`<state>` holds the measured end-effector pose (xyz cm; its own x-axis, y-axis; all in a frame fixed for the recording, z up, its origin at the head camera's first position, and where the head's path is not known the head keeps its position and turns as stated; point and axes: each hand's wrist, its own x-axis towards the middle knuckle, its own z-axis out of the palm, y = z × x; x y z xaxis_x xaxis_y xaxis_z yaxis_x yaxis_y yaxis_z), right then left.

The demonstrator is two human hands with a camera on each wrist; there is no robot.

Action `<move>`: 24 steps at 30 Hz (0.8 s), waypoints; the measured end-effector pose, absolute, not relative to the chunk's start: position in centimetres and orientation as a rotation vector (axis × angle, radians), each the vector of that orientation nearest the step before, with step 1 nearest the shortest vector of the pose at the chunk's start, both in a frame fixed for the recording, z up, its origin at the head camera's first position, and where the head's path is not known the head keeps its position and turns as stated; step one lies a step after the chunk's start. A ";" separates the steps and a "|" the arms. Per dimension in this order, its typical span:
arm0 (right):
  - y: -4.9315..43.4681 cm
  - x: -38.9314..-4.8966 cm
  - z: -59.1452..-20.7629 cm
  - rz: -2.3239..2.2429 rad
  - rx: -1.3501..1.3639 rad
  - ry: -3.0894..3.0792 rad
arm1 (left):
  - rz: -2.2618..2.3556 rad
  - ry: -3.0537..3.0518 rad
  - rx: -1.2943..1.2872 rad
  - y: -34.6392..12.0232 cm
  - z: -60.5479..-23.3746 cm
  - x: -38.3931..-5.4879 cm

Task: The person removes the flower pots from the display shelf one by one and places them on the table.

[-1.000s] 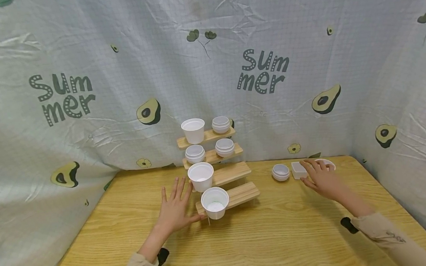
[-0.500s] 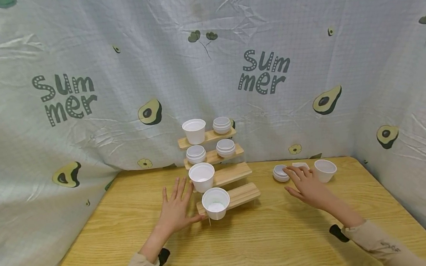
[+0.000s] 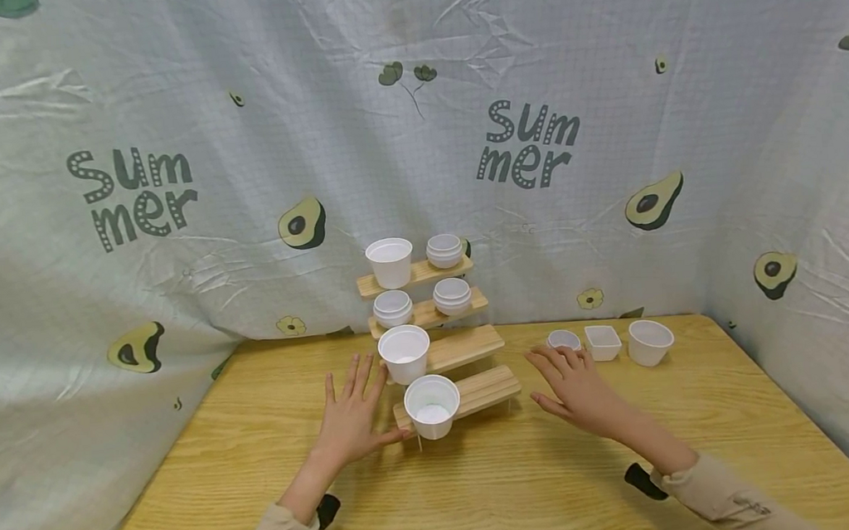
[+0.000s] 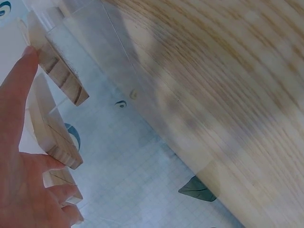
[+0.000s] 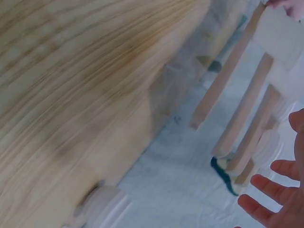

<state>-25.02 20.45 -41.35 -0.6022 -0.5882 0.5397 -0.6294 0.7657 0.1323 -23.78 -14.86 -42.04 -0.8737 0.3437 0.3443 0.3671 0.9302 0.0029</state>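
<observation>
A stepped stand of wooden planks on clear supports bears white plastic containers. White cups stand on its left side: one on the lowest plank, one a step up, another on top. Small ridged white jars fill other places on the upper two planks. With fingers spread, my left hand rests along the left plank ends, thumb at the lowest plank. My right hand, holding nothing, hovers right of the stand, fingers extended, partly covering another small jar.
At the back right of the wooden table stand a square white dish and a white cup, right of the small jar. A printed avocado curtain hangs behind and at both sides.
My right hand has moved left from above the square dish and right-hand cup, past the small jar, toward the stand, uncovering the dish and cup. The left hand stays put.
</observation>
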 end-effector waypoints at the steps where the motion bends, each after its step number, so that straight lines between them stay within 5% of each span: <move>1: 20.1 -24.9 -41.3 0.101 0.916 -2.384 | -0.097 -2.749 -0.521 -14.9 -42.0 -23.7; 24: 12.8 -22.9 -39.6 0.215 1.035 -2.384 | -0.097 -2.766 -0.528 -14.8 -41.9 -23.7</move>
<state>-22.94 12.79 -39.62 -0.5677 -0.6335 0.5257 -0.7173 0.6940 0.0617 -23.71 -14.81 -41.87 -0.8798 0.3471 0.3248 0.3690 0.9294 0.0061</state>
